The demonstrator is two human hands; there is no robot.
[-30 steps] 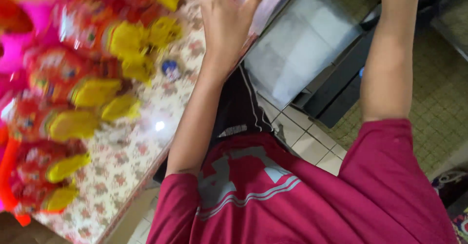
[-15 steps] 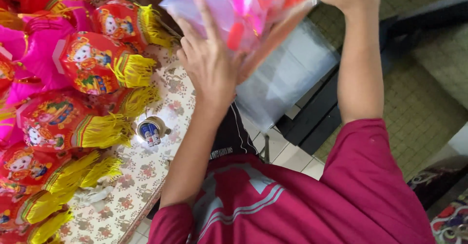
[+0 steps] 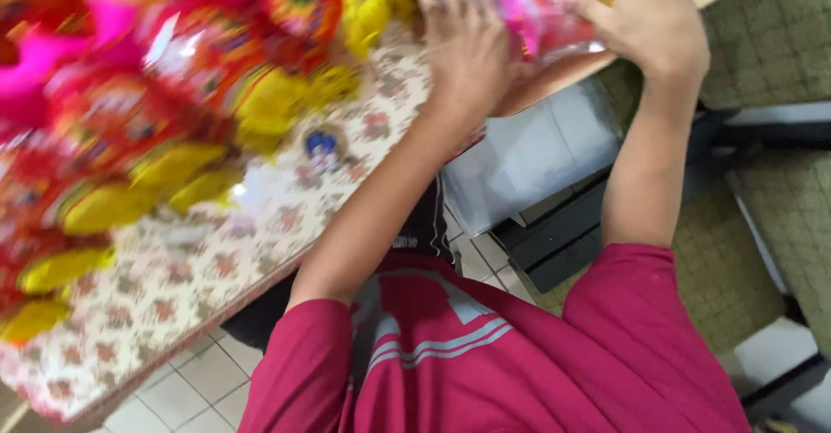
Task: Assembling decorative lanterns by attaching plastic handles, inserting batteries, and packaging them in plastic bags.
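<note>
Both my hands hold a clear plastic packet (image 3: 541,9) with a red and pink ornament inside, at the top of the view. My left hand (image 3: 463,48) presses flat against the packet's left side, fingers spread. My right hand (image 3: 649,22) grips its right end from above. The packet hovers over the edge of a table covered in a floral cloth (image 3: 199,268). My red shirt (image 3: 485,355) fills the bottom of the view.
Several red, pink and yellow tasselled ornaments (image 3: 156,138) are piled on the table's left half, blurred. A small round blue thing (image 3: 322,145) lies beside them. A translucent box (image 3: 528,151) sits below the table edge, and green cushioned seats (image 3: 770,43) stand at the right.
The view has swung, blurring the ornaments. Both hands keep the packet, which has shifted right and sits closer to the table edge than half a second ago.
</note>
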